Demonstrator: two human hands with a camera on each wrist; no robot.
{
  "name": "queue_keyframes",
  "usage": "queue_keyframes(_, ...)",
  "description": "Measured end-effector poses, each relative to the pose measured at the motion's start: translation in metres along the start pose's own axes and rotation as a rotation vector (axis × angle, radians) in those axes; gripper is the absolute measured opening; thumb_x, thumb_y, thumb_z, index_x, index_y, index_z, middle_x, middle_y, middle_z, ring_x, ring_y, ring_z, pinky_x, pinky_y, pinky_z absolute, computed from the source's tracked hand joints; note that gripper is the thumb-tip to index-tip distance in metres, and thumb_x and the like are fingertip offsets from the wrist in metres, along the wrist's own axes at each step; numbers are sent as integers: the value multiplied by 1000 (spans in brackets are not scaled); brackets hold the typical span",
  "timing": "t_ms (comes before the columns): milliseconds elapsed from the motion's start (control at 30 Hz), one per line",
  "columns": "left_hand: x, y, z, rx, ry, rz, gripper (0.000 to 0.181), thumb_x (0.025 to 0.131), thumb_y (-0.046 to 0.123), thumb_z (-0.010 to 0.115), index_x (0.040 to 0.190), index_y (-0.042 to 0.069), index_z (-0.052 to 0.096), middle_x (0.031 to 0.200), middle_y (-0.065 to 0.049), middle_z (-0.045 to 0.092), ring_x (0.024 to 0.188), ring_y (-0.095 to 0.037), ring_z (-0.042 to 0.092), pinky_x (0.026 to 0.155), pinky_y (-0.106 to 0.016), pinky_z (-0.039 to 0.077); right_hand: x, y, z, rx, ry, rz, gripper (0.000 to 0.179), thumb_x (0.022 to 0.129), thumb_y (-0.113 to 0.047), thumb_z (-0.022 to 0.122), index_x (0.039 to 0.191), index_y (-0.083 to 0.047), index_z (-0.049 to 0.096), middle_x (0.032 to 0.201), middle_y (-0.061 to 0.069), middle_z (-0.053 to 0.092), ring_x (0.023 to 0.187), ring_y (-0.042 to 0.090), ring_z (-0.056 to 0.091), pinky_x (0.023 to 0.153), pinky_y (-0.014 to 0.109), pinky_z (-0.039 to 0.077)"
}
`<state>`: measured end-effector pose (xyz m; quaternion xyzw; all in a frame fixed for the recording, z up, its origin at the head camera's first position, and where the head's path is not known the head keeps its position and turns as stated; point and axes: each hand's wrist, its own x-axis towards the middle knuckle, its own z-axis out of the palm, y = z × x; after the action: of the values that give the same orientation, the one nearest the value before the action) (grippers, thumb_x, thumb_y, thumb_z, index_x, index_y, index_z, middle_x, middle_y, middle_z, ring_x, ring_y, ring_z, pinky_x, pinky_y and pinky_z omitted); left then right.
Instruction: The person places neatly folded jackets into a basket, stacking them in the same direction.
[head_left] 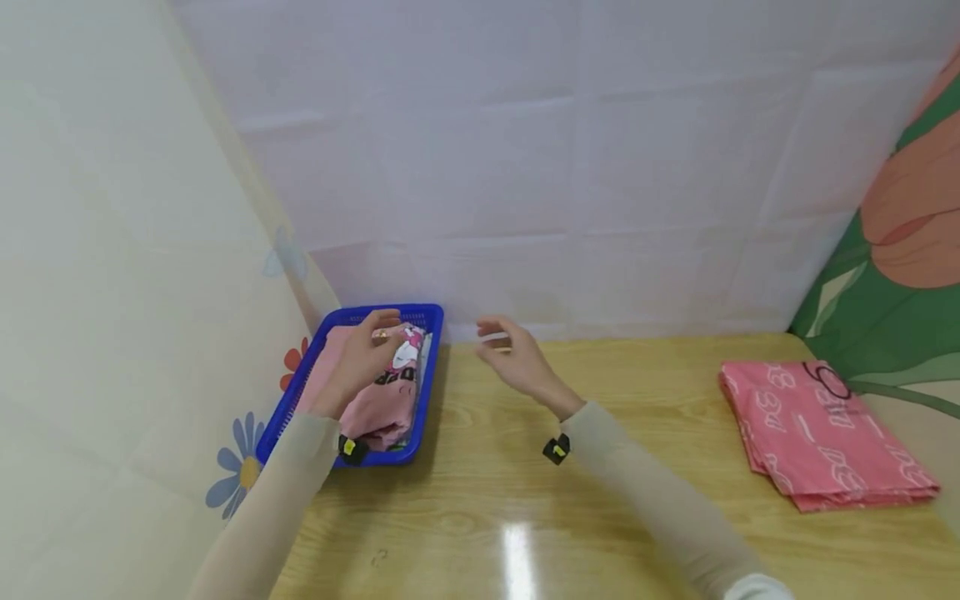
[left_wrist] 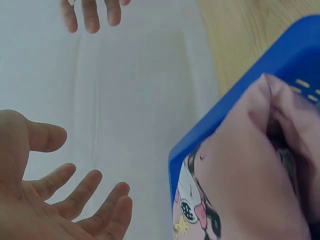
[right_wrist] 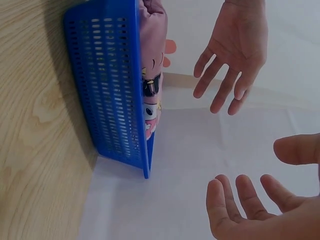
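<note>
"Biggest first: what could go wrong?"

"The wooden table (head_left: 480,483) looks smooth, so a bumped blue basket (head_left: 429,383) might skid. It sits at the table's left, close to the wall cloth (head_left: 135,350)."

"And over on the right?"

"A folded pink cloth (head_left: 825,442) lies there, well apart from the basket. A trailing right sleeve (head_left: 652,483) could rub its top layer askew."

"What about the pink garment (head_left: 386,404)?"

"It's folded inside the basket, bulging above the rim. Its near end gapes, so catching just one layer would probably undo the fold."

"Are the hands holding anything?"

"No. The left hand (head_left: 366,360) hovers over the basket, fingers spread and softly bent, empty. The right hand (head_left: 519,362) hangs to the basket's right, also empty, fingers parted."

"Smallest worry?"

"The black device (head_left: 352,451) at the left wrist. Lowered carelessly, it could snag the garment or knock the rim."
</note>
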<state>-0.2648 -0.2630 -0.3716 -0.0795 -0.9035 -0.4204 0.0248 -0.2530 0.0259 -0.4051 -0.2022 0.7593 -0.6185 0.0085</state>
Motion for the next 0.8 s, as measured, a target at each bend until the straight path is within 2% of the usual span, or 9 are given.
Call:
queue_keyframes(167, 1, 9, 10, 23, 7, 25, 53, 110, 36, 56, 158, 14, 47, 159, -20, 53, 139, -45, 57, 107, -60, 55, -7, 0, -13, -14, 7, 7, 44, 106, -11, 65, 150, -9, 55, 144, 15, 61, 129, 37, 63, 106, 48, 58)
queue_keyframes(367, 1, 21, 22, 12, -10, 31, 54, 110, 38, 57, 158, 16, 46, 159, -16, 52, 139, -42, 57, 104, -58, 57, -15, -2, -28, -23, 6, -8, 46, 106, -11, 65, 151, -8, 54, 145, 16, 60, 131, 38, 62, 109, 49, 56)
queue_keyframes(533, 3, 33, 34, 3, -15, 60, 52, 110, 35, 58, 158, 17, 46, 158, -15, 54, 136, -41, 59, 104, -57, 57, -25, -2, -45, -39, 7, -20, 45, 107, -12, 64, 151, -7, 53, 144, 18, 60, 130, 39, 62, 110, 49, 55)
queue_keyframes(800, 8, 47, 65, -122, 20, 88, 52, 108, 23, 62, 156, 12, 48, 155, -18, 56, 134, -44, 62, 102, -57, 59, -39, -3, -66, -38, 45, -33, 46, 107, -11, 64, 151, -4, 53, 144, 20, 59, 131, 41, 62, 110, 52, 55)
